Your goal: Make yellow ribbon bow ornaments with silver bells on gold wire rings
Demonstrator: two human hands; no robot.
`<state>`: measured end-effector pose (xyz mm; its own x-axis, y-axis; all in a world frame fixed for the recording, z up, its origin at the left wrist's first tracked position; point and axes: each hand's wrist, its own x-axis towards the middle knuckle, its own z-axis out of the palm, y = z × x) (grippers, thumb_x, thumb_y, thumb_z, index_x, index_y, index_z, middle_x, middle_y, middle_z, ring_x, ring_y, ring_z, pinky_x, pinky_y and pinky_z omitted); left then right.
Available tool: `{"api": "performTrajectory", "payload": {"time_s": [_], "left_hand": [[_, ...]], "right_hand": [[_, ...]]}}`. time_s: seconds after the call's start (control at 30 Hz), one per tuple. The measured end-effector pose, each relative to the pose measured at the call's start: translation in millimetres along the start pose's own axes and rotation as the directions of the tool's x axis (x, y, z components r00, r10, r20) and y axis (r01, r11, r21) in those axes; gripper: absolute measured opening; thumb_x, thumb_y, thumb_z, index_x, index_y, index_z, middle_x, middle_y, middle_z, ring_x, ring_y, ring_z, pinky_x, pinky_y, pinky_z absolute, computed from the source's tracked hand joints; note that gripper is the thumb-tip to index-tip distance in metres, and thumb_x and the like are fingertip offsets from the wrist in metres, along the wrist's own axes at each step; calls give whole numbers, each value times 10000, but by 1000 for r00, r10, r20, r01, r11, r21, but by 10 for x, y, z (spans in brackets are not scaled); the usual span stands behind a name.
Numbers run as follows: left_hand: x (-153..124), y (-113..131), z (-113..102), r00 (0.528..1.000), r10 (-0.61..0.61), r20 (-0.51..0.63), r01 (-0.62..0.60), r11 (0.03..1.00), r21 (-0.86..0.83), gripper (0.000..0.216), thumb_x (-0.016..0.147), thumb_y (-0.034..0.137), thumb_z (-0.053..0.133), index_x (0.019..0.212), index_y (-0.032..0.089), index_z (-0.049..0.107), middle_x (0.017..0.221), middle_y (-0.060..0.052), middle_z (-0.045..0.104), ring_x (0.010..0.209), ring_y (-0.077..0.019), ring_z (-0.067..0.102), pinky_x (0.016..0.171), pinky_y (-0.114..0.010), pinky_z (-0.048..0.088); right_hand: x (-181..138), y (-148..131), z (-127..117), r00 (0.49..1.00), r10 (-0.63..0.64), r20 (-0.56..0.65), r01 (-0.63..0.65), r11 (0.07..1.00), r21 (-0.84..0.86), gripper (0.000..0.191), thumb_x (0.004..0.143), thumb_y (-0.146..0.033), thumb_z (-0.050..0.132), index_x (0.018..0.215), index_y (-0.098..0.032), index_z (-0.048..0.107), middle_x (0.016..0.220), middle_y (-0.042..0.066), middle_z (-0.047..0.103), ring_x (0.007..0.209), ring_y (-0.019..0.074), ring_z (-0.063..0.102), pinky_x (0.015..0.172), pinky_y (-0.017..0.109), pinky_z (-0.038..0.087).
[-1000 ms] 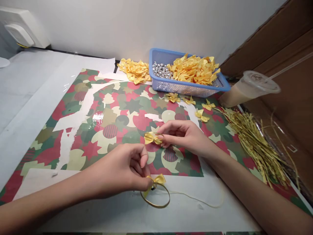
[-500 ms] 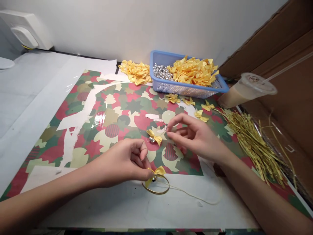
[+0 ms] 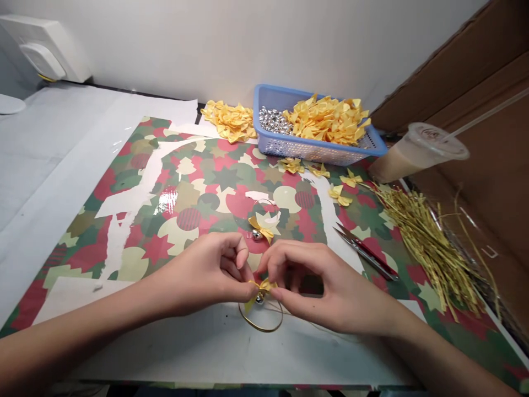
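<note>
L hand (image 3: pixel 217 270) + R hand (image 3: pixel 326 284) both pinch yellow bow (image 3: pixel 265 286) w/ gold loop (image 3: pixel 262 330) (silver bell (image 3: pixel 259 298) below) — from there, 2nd bow (image 3: pixel 264 232) 12 o'clock, scissors (image 3: pixel 366 252) approx 2.

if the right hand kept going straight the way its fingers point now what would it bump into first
Most likely the yellow bow in the left hand, which the right hand already seems to touch; just beyond is that left hand itself. Depth is hard to judge from one view.
</note>
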<state>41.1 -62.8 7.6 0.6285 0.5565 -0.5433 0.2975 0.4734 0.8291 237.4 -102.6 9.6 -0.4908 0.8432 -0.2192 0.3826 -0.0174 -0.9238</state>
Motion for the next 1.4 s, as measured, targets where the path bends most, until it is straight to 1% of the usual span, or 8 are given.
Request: {"api": "performTrajectory", "payload": {"time_s": [0.17, 0.37, 0.77, 0.93, 1.07, 1.17, 1.3, 1.4], "left_hand": [[0, 0, 16, 1000, -6, -20, 6, 1000, -19, 317, 606, 45, 690, 643, 178, 404, 591, 65, 608, 557, -68, 537, 528, -186, 398], [16, 5, -9, 999, 22, -40, -22, 1000, -4, 306, 639, 95, 699, 658, 180, 406, 583, 77, 571, 581, -79, 561, 549, -195, 424], [7, 24, -19, 997, 49, -62, -47, 998, 39, 290, 639, 91, 705, 683, 182, 433, 611, 51, 630, 608, -95, 600, 559, -198, 446], [12, 45, -14, 996, 63, -68, -59, 997, 59, 288, 637, 101, 725, 674, 176, 449, 602, 56, 621, 609, -90, 606, 561, -186, 457], [23, 66, -34, 996, 28, -83, -24, 999, 45, 298, 630, 127, 745, 676, 174, 454, 604, 55, 627, 597, -87, 610, 546, -181, 453], [34, 79, -62, 998, 5, -61, -6, 1000, -11, 329, 602, 103, 753, 675, 176, 441, 624, 45, 662, 579, -76, 605, 548, -182, 458], [48, 94, -88, 1000, -6, -26, 5, 998, -69, 351, 577, 72, 743, 653, 178, 417, 625, 41, 682, 540, -55, 581, 534, -174, 448], [50, 98, -89, 1000, -10, -22, 9, 997, -76, 348, 576, 72, 742, 643, 177, 417, 622, 41, 682, 544, -56, 584, 536, -177, 453]], "right_hand": [[29, 19, 6, 974, 208, 92, -226, 929, 294, 229, 749, -220, 711, 781, -191, 487, 692, -19, 618, 605, 97, 612, 527, 184, 467], [51, 97, 19, 972, 205, 116, -235, 811, 535, 292, 807, -351, 697, 787, -193, 453, 675, -21, 657, 687, 105, 697, 659, 214, 545], [56, 49, 39, 978, 200, 60, -199, 807, 556, 348, 772, -417, 726, 794, -197, 457, 645, -43, 643, 645, 83, 675, 630, 184, 526], [57, 54, 27, 983, 173, 53, -175, 831, 527, 263, 821, -345, 683, 811, -195, 467, 675, -29, 640, 663, 86, 669, 639, 185, 519], [19, 74, -25, 996, 71, 53, -86, 916, 392, 67, 864, -167, 568, 876, -189, 506, 795, 12, 646, 772, 117, 676, 698, 227, 533], [-12, 94, -64, 991, -136, 8, 134, 987, 87, 169, 831, -77, 557, 956, -190, 561, 949, 42, 611, 804, 117, 645, 692, 234, 536], [-24, 119, -69, 880, -475, -7, 453, 845, -285, 229, 836, -65, 579, 1030, -186, 587, 1022, 71, 576, 845, 112, 606, 683, 206, 522], [-16, 131, -53, 818, -575, -20, 511, 743, -433, 176, 855, -74, 559, 994, -172, 602, 988, 80, 588, 852, 124, 612, 688, 217, 522]]}}
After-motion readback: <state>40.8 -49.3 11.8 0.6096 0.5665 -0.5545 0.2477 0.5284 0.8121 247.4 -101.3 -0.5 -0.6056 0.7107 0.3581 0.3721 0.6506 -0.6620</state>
